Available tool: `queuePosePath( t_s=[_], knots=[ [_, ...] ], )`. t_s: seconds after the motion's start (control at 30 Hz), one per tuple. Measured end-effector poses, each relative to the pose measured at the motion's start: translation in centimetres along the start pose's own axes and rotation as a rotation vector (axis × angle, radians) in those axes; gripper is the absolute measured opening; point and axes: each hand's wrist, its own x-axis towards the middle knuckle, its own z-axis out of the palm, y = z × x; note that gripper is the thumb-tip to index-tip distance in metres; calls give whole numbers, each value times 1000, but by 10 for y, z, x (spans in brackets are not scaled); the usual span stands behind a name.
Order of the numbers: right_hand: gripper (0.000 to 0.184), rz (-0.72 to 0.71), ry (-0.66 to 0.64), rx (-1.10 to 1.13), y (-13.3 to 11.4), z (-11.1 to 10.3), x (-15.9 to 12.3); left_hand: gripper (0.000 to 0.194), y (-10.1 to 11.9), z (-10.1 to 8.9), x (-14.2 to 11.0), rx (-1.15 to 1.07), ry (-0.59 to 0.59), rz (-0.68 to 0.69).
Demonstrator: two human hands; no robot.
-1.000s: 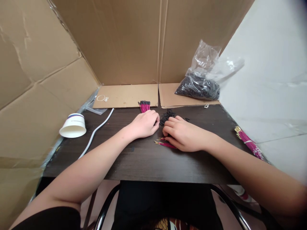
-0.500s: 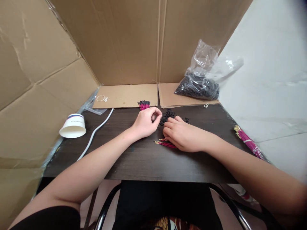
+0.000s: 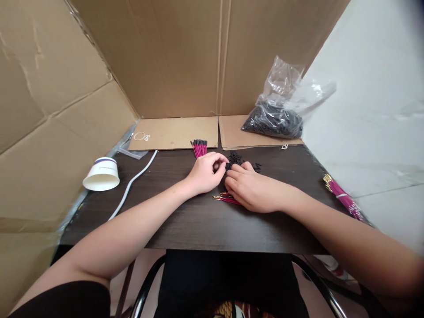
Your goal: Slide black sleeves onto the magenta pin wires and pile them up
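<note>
Thumb and fingertips meet in a pinch on my left hand (image 3: 206, 174); anything between them is too small to make out. Just beyond it a bundle of magenta wires with black ends (image 3: 199, 149) shows, its near part hidden by the hand. My right hand (image 3: 253, 187) is curled palm down close to my left fingertips, and its grip is hidden. A pile of small black sleeves (image 3: 235, 158) lies right behind both hands. Several loose magenta wires with gold tips (image 3: 227, 198) lie partly under my right hand.
A clear bag of black pieces (image 3: 273, 119) sits on a cardboard strip (image 3: 175, 132) at the back. On the left are a paper cup (image 3: 101, 174) and a white cord (image 3: 132, 181). A tied wire bundle (image 3: 342, 196) lies at the right edge. Cardboard walls rise left and behind.
My left hand has shifted slightly right and toward me, bringing its fingertips closer to my right hand. My right hand has hardly moved.
</note>
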Motion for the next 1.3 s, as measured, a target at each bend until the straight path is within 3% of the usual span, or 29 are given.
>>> queuePosePath(
  t_s=[0.33, 0.43, 0.6, 0.7, 0.97, 1.1, 1.3],
  knots=[
    [28, 21, 79, 9, 5, 3, 0, 12, 0, 2, 1, -11, -1, -14],
    [20, 15, 113, 178, 5, -2, -2, 11, 1, 2, 1, -24, 9, -24],
    [17, -25, 8, 435, 1, -5, -2, 10, 1, 4, 0, -51, -2, -52],
    [10, -24, -15, 440, -2, -2, 0, 9, 0, 5, 0, -60, -6, -61],
    [15, -42, 15, 349, -2, -1, 0, 10, 2, 4, 0, -71, -15, -96],
    [11, -8, 153, 411, 9, -1, 0, 12, 0, 2, 3, -166, -16, -190],
    [10, 164, 385, 637, 38, 4, -2, 9, -8, 3, 9, -352, 36, -356]
  ],
)
